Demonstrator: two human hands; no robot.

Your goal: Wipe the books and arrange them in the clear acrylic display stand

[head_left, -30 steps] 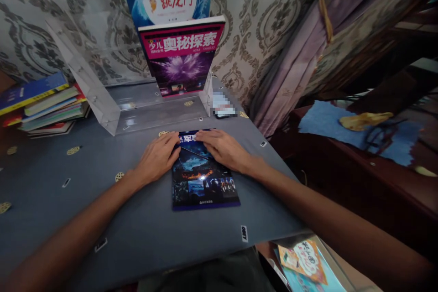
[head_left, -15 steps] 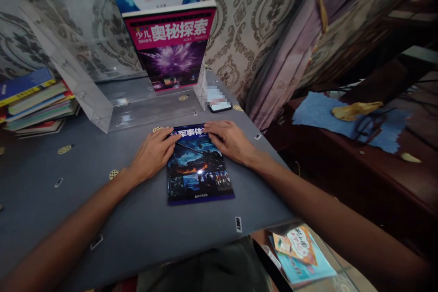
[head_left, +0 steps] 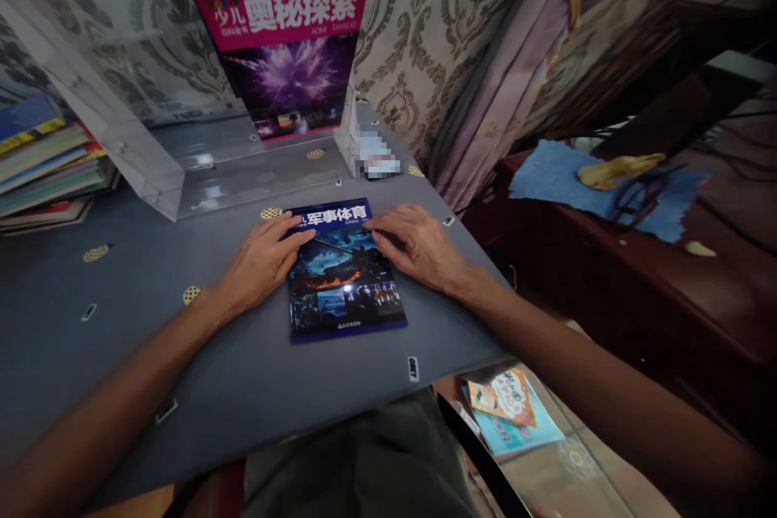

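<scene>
A dark blue book with a military picture cover lies flat on the table in front of me. My left hand rests along its upper left side, fingers stretched out and the thumb on the cover. At the upper right edge is my right hand, its fingers loosely bent and apart, with the fingertips by the book's edge. Behind the book, a clear acrylic stand holds an upright magenta-topped book with a purple burst on its cover. Another blue book is partly visible behind that one.
A stack of books sits at the left. A phone, partly blurred out, lies right of the stand. The grey table ends at my lap. Lower right are colourful booklets; a blue cloth lies on dark furniture.
The view has tilted downward and shifted slightly. My right hand has slid outward to the right, uncovering more of the book's title. The left hand stays by the left edge.
</scene>
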